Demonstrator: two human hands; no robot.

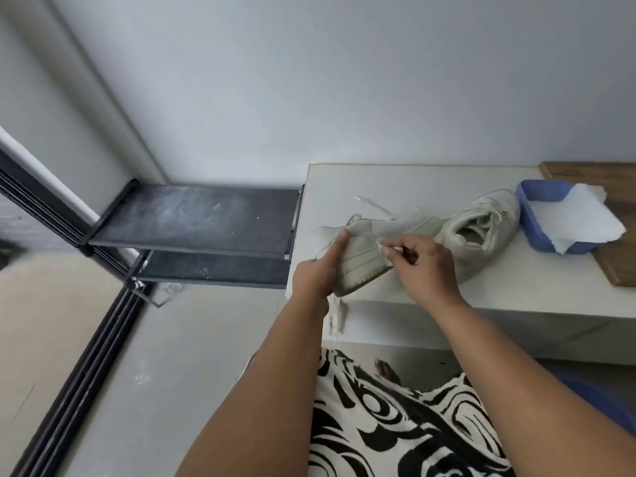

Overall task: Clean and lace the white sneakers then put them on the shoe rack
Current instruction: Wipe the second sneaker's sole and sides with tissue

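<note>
Two white sneakers are on a pale low table (516,294). The nearer sneaker (364,259) lies at the table's front left edge, tipped with its sole side toward me. My left hand (318,273) grips its heel end, index finger stretched up along the shoe. My right hand (418,266) pinches a white lace (387,247) at the shoe's side. Lace ends trail across the table behind it and another end hangs over the front edge. The second sneaker (481,232) lies just right, opening toward me. A black two-shelf shoe rack (192,218) stands left of the table.
A blue tub (537,215) holding white paper (585,222) sits at the table's right, partly on a wooden board (616,270). A black sliding-door track (79,383) runs along the floor at left. My patterned black-and-white clothing fills the bottom of the view.
</note>
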